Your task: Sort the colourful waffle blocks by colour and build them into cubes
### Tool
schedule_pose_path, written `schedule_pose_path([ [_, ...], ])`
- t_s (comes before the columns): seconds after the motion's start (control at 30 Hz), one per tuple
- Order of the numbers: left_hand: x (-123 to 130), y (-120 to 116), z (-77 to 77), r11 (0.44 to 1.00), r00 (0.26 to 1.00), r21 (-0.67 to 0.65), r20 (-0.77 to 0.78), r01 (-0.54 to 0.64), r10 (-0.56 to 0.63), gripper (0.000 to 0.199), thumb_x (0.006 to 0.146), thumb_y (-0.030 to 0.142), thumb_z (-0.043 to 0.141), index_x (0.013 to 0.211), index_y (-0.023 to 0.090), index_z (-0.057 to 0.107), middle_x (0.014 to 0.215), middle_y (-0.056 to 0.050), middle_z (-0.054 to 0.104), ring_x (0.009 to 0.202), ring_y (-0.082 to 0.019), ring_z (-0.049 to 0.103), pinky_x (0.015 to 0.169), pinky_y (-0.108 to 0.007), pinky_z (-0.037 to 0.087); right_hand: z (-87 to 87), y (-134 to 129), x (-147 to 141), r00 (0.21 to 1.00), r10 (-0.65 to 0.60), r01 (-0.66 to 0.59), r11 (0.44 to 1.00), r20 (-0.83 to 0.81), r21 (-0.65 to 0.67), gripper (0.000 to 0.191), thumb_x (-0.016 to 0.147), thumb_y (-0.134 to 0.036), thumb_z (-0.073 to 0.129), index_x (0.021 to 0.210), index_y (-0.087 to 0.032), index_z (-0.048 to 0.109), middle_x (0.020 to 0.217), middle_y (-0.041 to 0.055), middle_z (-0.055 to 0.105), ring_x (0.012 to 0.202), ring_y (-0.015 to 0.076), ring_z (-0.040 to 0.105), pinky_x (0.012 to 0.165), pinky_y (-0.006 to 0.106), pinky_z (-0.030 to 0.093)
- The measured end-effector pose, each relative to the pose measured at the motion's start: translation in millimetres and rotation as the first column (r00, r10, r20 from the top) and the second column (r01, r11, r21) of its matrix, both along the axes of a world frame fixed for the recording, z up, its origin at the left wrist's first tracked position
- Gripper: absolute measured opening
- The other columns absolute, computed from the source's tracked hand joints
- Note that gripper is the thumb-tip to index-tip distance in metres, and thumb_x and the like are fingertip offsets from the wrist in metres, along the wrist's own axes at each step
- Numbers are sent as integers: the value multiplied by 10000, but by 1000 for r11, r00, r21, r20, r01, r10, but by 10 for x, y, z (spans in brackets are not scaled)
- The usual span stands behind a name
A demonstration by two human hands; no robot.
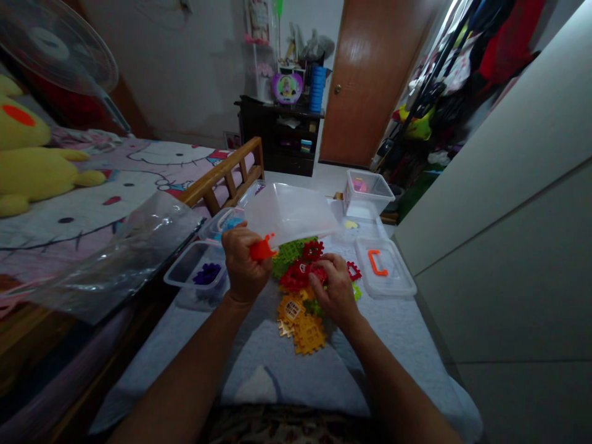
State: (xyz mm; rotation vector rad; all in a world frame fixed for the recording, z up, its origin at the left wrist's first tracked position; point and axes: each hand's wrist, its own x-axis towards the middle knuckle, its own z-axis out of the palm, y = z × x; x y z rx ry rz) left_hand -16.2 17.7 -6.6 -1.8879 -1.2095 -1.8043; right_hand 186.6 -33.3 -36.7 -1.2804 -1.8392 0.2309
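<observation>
My left hand (245, 262) is closed around an orange plastic piece (263, 248) with a jagged edge. Just beyond it, a translucent plastic box (293, 213) is tilted; whether my left fingers also touch it, I cannot tell. My right hand (335, 290) reaches into a pile, fingers bent onto red interlocking plastic blocks (296, 276). Behind these are green blocks (289, 253), and nearer to me lie yellow-orange blocks (309, 333), some with a window pattern.
At left stands a clear tub (197, 265) with purple blocks (207, 274). A lid with an orange handle (377, 263) lies at right, and another clear box (367, 191) stands behind. A wooden bed rail (222, 172) borders the cloth-covered table; a white cabinet (504, 216) stands right.
</observation>
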Motion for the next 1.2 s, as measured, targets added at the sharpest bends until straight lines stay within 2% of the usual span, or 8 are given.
schedule_pose_path([
  [0.1,4,-11,-12,999,1000,31,-10,20,-19,229,710,139,573,881,248,469,805,-3,497,820,-198,516,943,-439,500,31,116,-60,999,11,-11,1000,30,-20,230,879,-242,602,1098,-183,641,1190,131,572,1140,267,533,1031,448,454],
  [0.23,16,-5,-57,999,999,-48,37,11,-10,237,698,114,566,865,246,464,808,-1,480,838,-198,515,949,-430,496,14,162,-146,993,45,-38,997,105,-67,298,877,-250,614,1160,-163,644,1290,154,532,1199,277,507,1066,455,434],
  [0.37,52,64,-113,993,994,-116,105,2,10,234,698,107,561,874,235,475,838,-10,487,916,-210,542,931,-409,487,20,74,-141,981,55,-35,993,187,-109,169,867,-256,656,1011,-179,702,1223,137,564,1149,276,517,1035,455,438],
  [0.47,115,151,-140,991,989,-135,149,2,18,233,705,97,556,878,232,477,851,-11,493,898,-202,538,876,-368,472,31,-7,-80,976,34,-8,993,215,-121,161,858,-264,680,992,-181,713,1177,132,574,1122,277,518,1012,455,438],
  [0.7,225,329,-93,994,982,-111,191,22,0,252,694,92,555,886,229,469,861,-8,488,855,-189,499,842,-344,437,50,-10,108,988,38,-8,980,152,-197,124,908,-270,621,856,-187,696,996,96,600,969,231,562,907,394,476],
  [0.83,227,400,-22,990,974,-138,227,26,6,271,678,81,557,886,228,464,875,-5,484,859,-182,500,855,-334,435,18,120,161,989,-49,74,980,138,-184,124,879,-259,635,964,-182,684,1092,116,606,1039,249,568,958,415,467],
  [1.0,292,475,13,976,935,-184,352,115,-44,309,637,44,539,885,217,475,853,9,484,820,-160,515,834,-297,448,-62,173,11,969,86,-16,958,234,-287,434,899,-321,625,1291,-138,597,1328,172,570,1228,279,526,1080,449,416],
  [1.2,387,554,12,931,837,-282,546,230,-42,338,584,7,503,854,208,483,804,40,484,750,-123,510,776,-236,446,-37,71,-377,919,229,-136,949,322,-286,401,894,-365,645,1241,-164,629,1370,158,566,1287,299,490,1095,474,400],
])
